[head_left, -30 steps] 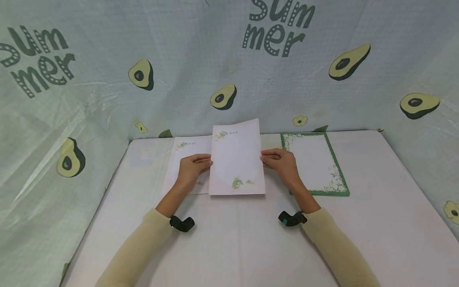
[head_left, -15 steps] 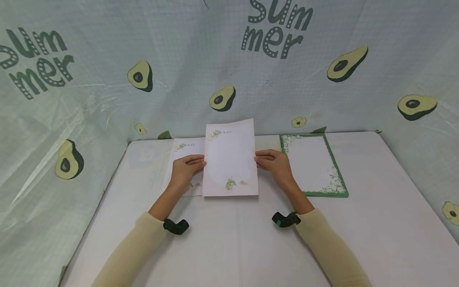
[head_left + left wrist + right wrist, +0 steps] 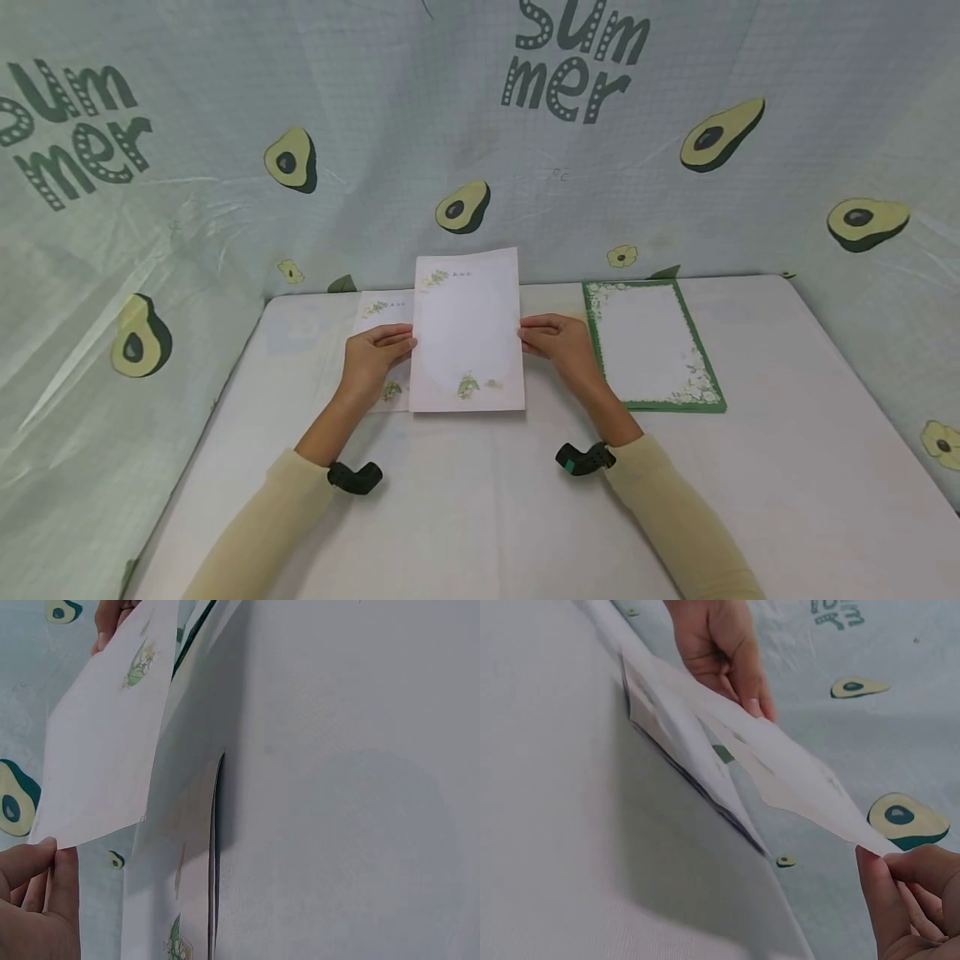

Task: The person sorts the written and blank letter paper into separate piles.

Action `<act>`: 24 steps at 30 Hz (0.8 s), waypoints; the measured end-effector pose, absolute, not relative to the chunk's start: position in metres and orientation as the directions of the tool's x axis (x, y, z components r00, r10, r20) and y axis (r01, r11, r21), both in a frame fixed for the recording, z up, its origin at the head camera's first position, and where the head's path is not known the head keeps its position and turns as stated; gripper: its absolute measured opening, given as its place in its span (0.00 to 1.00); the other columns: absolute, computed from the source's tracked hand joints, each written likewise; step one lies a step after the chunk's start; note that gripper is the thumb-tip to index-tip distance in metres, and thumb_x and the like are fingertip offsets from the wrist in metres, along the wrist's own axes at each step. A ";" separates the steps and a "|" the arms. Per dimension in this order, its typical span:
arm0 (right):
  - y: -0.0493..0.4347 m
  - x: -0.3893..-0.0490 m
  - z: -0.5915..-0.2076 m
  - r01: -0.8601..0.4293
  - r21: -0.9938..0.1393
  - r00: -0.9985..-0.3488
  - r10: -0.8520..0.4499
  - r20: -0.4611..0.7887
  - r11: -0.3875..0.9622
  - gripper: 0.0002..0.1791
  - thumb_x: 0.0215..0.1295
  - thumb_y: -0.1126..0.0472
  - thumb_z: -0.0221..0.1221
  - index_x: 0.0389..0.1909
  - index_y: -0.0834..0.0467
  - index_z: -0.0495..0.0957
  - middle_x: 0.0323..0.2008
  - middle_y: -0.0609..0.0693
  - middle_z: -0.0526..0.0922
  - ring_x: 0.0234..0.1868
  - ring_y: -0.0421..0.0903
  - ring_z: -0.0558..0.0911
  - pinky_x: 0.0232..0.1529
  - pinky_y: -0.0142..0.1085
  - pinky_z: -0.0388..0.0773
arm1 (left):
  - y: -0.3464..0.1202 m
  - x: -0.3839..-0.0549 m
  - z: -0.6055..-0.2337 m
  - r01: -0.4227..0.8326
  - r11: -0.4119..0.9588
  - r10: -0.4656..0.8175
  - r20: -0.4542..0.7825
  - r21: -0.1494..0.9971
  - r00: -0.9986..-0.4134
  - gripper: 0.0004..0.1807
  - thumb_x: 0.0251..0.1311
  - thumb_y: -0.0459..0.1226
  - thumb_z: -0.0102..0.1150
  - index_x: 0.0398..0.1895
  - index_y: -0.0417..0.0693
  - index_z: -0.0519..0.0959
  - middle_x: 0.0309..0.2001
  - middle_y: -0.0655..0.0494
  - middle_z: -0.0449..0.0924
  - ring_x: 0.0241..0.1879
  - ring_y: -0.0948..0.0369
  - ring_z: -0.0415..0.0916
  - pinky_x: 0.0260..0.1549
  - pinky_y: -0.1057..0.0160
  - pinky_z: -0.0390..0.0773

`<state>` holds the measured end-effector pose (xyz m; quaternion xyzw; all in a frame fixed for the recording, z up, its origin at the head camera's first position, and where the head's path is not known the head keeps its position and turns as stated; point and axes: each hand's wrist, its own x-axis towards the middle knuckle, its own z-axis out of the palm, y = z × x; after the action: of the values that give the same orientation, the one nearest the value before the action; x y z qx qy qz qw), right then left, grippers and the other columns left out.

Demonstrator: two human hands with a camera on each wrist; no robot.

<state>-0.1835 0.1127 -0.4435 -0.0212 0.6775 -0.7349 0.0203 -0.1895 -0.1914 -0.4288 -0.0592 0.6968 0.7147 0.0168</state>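
Observation:
A pale sheet of paper (image 3: 467,333) with small green plant prints is held up by its two side edges. My left hand (image 3: 371,360) pinches its left edge between thumb and fingers, and my right hand (image 3: 561,346) pinches the right edge. Both wrist views show the sheet raised above the table, slightly bowed. Below and to its left lies a stack of matching paper (image 3: 386,310), partly covered by the raised sheet and my left hand. In the left wrist view, the stack (image 3: 191,847) shows a dark lower edge.
Right of my right hand lies a stack of green-bordered paper (image 3: 648,346) with white flower prints. A white cloth covers the table (image 3: 465,508). Behind and at the sides hangs a curtain (image 3: 375,108) printed with avocados. Each wrist wears a black camera (image 3: 355,478).
Both hands have moved left together with the held sheet, which now overlaps more of the matching stack. The green-bordered stack has stayed in place.

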 end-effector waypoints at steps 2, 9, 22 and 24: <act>0.110 -0.185 -0.444 0.004 -0.996 -0.998 -0.062 0.002 -0.091 0.15 0.68 0.66 0.66 0.52 0.69 0.82 0.46 0.62 0.87 0.42 0.42 0.88 0.47 0.36 0.86 | -0.194 -0.190 -0.428 -0.105 -0.029 -0.055 -0.107 0.994 -0.993 0.19 0.64 0.25 0.65 0.57 0.26 0.78 0.45 0.50 0.87 0.42 0.65 0.86 0.47 0.66 0.85; 0.100 -0.187 -0.442 0.017 -0.992 -0.998 -0.062 -0.009 -0.125 0.15 0.67 0.69 0.65 0.52 0.72 0.81 0.45 0.62 0.87 0.40 0.41 0.88 0.46 0.36 0.87 | -0.202 -0.191 -0.428 -0.118 -0.013 -0.064 -0.118 0.993 -0.991 0.19 0.64 0.26 0.66 0.57 0.26 0.78 0.44 0.51 0.87 0.43 0.65 0.86 0.48 0.66 0.85; 0.088 -0.189 -0.439 0.016 -0.990 -0.999 -0.050 -0.009 -0.143 0.13 0.66 0.70 0.65 0.50 0.72 0.82 0.43 0.62 0.88 0.39 0.42 0.88 0.45 0.35 0.87 | -0.212 -0.188 -0.421 -0.101 -0.013 -0.092 -0.102 0.995 -0.991 0.18 0.63 0.25 0.65 0.56 0.27 0.79 0.40 0.57 0.87 0.42 0.66 0.86 0.47 0.66 0.85; 0.087 -0.189 -0.438 0.014 -0.989 -0.999 -0.053 -0.006 -0.148 0.13 0.66 0.70 0.65 0.50 0.72 0.82 0.43 0.62 0.88 0.39 0.42 0.88 0.45 0.35 0.87 | -0.213 -0.188 -0.420 -0.093 -0.013 -0.091 -0.094 0.996 -0.991 0.18 0.64 0.25 0.65 0.56 0.27 0.79 0.41 0.57 0.87 0.42 0.66 0.86 0.47 0.66 0.85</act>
<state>-0.1894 0.0868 -0.4380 -0.0151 0.6521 -0.7576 0.0221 -0.1878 -0.2134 -0.4202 -0.0655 0.7025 0.7086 0.0009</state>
